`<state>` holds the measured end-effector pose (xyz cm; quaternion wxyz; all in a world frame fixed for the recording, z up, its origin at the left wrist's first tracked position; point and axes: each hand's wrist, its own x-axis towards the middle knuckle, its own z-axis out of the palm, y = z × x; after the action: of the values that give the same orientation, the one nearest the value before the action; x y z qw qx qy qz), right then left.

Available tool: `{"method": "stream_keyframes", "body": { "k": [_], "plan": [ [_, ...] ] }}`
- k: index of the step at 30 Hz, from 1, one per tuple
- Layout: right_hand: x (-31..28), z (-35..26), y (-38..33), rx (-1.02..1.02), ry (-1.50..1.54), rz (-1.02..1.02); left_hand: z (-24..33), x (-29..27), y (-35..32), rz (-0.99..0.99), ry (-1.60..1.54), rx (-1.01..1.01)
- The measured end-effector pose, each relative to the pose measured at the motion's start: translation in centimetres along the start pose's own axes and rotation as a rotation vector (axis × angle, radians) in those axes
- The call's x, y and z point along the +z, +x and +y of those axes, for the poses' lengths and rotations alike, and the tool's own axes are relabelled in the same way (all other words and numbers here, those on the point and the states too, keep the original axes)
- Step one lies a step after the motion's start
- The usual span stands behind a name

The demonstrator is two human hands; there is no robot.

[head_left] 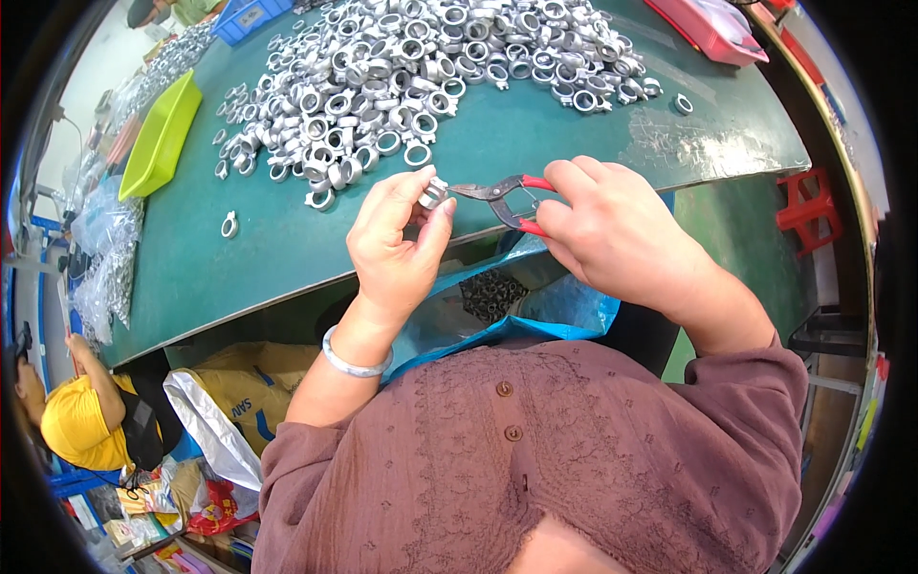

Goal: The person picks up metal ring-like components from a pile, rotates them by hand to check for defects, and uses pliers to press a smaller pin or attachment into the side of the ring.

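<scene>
Between the thumb and fingers of my left hand point(397, 239) is a small silvery metal ring point(434, 193) with a tab, held just over the near edge of the green table. My right hand point(612, 225) grips red-handled pliers point(505, 198), whose pointed jaws reach left to the ring. Whether the jaw tips touch the ring or stop just short, I cannot tell. Beyond my hands lies a large heap of similar metal rings point(382, 86). One loose ring point(229, 225) lies apart at the left, another ring point(682, 103) at the right.
A blue bag point(564, 311) with dark small parts hangs open below the table edge point(287, 295). Yellow-green tray point(163, 134) and clear plastic bags point(105, 239) lie left; a pink bin point(712, 33) stands far right. A red stool point(809, 210) is on the floor. A person in yellow point(86, 421) is at left.
</scene>
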<state>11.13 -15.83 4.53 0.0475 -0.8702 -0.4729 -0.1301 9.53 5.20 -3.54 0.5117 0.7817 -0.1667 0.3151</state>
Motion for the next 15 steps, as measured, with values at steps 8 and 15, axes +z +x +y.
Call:
{"method": "stream_keyframes", "body": {
  "k": [8,15],
  "plan": [
    [0.4,0.4,0.3,-0.028,-0.012,-0.069,0.2,0.2,-0.1,-0.007,0.057,-0.035],
    [0.1,0.3,0.5,-0.057,0.327,-0.112,0.4,0.6,0.1,-0.013,0.106,-0.045]
  ]
}}
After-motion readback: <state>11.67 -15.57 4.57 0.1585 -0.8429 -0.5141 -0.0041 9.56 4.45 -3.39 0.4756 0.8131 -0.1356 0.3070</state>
